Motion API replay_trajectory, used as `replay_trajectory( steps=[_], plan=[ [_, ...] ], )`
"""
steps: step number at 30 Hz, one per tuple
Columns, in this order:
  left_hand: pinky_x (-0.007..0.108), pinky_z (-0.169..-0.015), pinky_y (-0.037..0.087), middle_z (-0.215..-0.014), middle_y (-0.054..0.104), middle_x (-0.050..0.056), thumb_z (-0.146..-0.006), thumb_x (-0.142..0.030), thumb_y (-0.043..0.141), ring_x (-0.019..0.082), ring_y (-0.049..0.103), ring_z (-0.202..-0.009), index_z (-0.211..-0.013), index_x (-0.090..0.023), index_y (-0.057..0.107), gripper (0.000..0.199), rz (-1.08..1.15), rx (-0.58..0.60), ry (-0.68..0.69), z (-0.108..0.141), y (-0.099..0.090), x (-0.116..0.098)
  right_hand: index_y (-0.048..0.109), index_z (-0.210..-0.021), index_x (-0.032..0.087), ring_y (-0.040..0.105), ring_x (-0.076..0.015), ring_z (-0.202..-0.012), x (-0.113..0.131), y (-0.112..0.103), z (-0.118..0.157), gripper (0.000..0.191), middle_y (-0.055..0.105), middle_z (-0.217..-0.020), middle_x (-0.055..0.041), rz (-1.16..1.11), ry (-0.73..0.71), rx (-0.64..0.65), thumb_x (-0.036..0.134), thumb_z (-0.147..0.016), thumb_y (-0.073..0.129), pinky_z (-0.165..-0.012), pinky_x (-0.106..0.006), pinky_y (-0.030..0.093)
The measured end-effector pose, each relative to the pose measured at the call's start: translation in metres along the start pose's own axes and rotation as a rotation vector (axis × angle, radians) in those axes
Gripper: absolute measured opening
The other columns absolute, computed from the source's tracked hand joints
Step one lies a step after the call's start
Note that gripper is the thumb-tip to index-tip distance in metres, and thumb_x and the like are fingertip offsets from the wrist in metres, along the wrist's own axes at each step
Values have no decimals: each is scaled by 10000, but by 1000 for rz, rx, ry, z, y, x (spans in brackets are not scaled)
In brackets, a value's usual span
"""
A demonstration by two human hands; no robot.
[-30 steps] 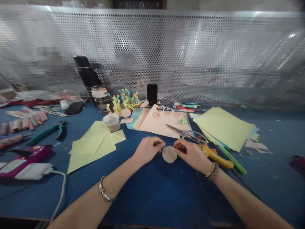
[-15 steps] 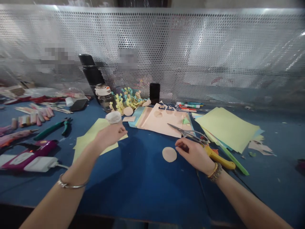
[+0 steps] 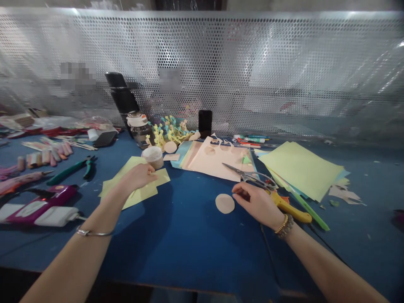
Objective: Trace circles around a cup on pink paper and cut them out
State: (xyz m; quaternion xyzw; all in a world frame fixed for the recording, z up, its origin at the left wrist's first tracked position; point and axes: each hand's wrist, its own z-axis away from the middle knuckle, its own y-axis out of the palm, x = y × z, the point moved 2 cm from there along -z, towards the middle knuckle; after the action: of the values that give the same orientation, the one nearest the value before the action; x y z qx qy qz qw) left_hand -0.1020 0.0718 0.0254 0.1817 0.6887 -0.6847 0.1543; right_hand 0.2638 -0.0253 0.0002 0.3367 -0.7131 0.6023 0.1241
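My left hand point(image 3: 139, 177) hovers over or rests on pale yellow sheets point(image 3: 140, 197), fingers curled together. What its fingertips hold, if anything, is hidden. Just behind it stands a small white tub point(image 3: 152, 156). My right hand point(image 3: 257, 203) lies on the table with fingers loosely curled in, and no object shows in them. A pale pink paper circle point(image 3: 225, 203) lies flat just left of its fingertips. Scissors point(image 3: 243, 173) rest behind that hand, their blades over a pink sheet point(image 3: 211, 162) with round holes cut in it.
A yellow-handled tool point(image 3: 292, 210) and a green strip point(image 3: 311, 211) lie right of my right hand, near stacked yellow sheets point(image 3: 301, 170). At left are green pliers point(image 3: 71, 170) and a purple device point(image 3: 44, 206). A jar point(image 3: 139, 130) and phone point(image 3: 205, 122) stand by the perforated metal screen point(image 3: 221, 63).
My left hand has moved left and toward me, from beside the white tub's front down over the yellow sheets, uncovering more of the tub. My right hand has stayed in place.
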Motion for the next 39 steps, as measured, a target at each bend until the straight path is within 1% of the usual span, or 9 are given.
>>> replay_trajectory(
  steps=[4,9,12,15,18,23,30,35,39],
  plan=[
    [297,-610,341,-734,662,69,-721,-383,531,227,587,-704,-627,-194,602,223,-194,101,35,0,2,0,588,-897,240,620,-153,-682,2,0,0,81,676,-816,3,-1,-4,24,254,-838,536,-613,-274,467],
    [320,-699,419,-935,675,117,-673,-382,571,269,618,-861,-842,-153,602,286,-109,33,14,5,0,-11,590,-901,233,612,-146,-694,5,0,0,81,667,-819,4,-8,-16,43,240,-840,537,-648,-277,470],
    [301,-729,454,-1021,654,125,-666,-394,606,245,623,-910,-1055,-126,582,473,141,62,58,13,2,-33,598,-914,233,606,-144,-697,8,0,0,94,660,-832,-2,-8,-63,62,236,-832,551,-662,-280,476],
    [282,-667,466,-914,649,66,-682,-379,636,205,625,-811,-1232,-174,515,600,344,91,126,20,8,-60,612,-915,230,606,-155,-771,12,2,1,108,652,-878,-18,7,-169,94,219,-812,581,-716,-289,483],
    [257,-568,449,-858,622,40,-693,-356,659,154,583,-660,-1228,-204,532,571,457,99,177,27,18,-87,619,-919,220,595,-183,-876,15,4,3,123,650,-921,-37,26,-264,111,221,-796,616,-793,-319,476],
    [236,-513,456,-891,633,57,-729,-316,645,132,573,-627,-1209,-187,549,506,593,126,172,36,45,-120,617,-964,215,590,-204,-904,13,5,2,163,651,-938,-48,77,-270,105,239,-803,628,-825,-350,464],
    [230,-539,505,-931,667,71,-787,-271,594,143,629,-693,-1173,-165,554,402,763,286,61,40,82,-118,607,-971,220,581,-201,-938,9,4,0,161,644,-969,-38,84,-207,100,203,-811,602,-840,-355,461],
    [231,-593,533,-869,678,59,-802,-220,590,133,649,-704,-1143,-164,566,347,940,319,-63,44,83,-116,604,-958,229,590,-181,-899,8,5,-1,119,639,-942,-28,29,-168,26,216,-843,575,-817,-338,474],
    [229,-605,542,-921,694,78,-803,-225,608,140,663,-733,-1135,-158,577,340,1011,337,-93,48,81,-120,591,-975,229,599,-162,-841,8,6,1,117,629,-929,-31,-67,-156,-58,244,-862,567,-787,-316,500]
  ],
)
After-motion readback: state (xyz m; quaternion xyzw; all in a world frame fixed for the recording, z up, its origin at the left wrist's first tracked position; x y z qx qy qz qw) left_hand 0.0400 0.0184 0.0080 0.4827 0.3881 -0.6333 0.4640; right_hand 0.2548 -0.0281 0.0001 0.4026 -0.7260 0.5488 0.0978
